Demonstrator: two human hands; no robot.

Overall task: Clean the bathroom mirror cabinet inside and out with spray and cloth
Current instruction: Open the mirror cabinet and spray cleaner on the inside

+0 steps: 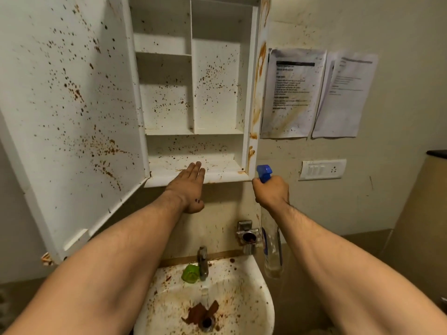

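Currently: one spray bottle [272, 252], right of centre, long axis vertical, blue trigger head on top, clear body hanging down. Nozzle points up-left at the lower right corner of the cabinet [225, 177]. Right hand [272, 192] is wrapped tight round the bottle neck. Left hand [191, 184] is flat, fingers straight, holding nothing, fingertips on the front lip of the bottom shelf. One cabinet, top centre; its one door [60, 105] is swung wide into the upper left. Brown spatter on the door and shelves. Below: one sink [264, 301], also stained, one tap [203, 262], one green cup [190, 273] just beside it. Right wall: two paper sheets [292, 93], one switch plate [321, 169].
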